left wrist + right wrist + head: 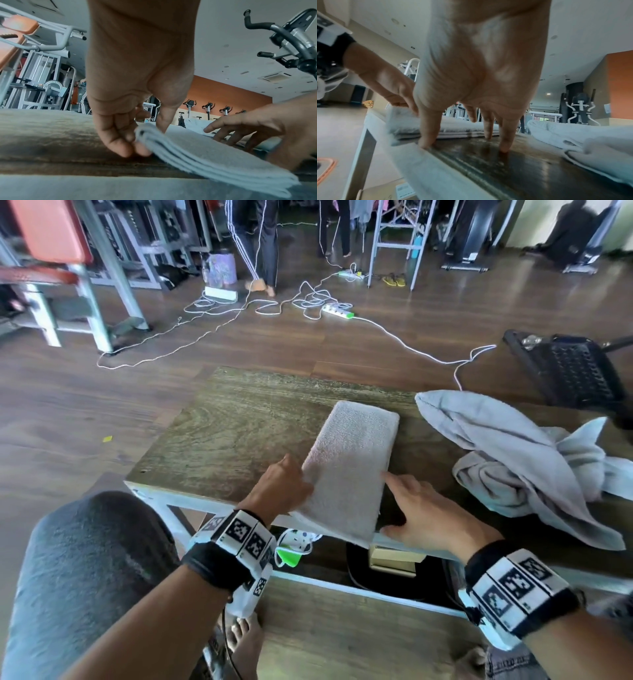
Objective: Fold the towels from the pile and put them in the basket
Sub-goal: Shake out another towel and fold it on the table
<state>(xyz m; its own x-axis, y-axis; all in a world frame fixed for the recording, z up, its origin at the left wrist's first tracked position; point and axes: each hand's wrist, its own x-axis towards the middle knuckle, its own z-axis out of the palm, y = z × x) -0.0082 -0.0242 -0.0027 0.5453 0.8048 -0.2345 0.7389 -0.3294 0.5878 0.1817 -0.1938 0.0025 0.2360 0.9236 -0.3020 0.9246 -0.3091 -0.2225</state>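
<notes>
A folded grey towel (349,467) lies lengthwise on the wooden table (233,422), and its near end hangs over the front edge. My left hand (294,477) pinches the towel's left edge. In the left wrist view its thumb sits on top and the fingers (130,147) curl under the layers of the towel (214,155). My right hand (411,501) rests beside the towel's right edge, its straight fingertips (504,146) touching the tabletop and holding nothing. An unfolded pile of towels (520,460) lies at the table's right. A black basket (575,371) stands on the floor beyond the pile.
White cables and power strips (337,311) trail over the floor beyond the table. A gym machine frame (85,285) stands at the far left, and a person's legs (257,244) are at the back. A cardboard box (394,559) sits under the table. My knee (89,559) is at the lower left.
</notes>
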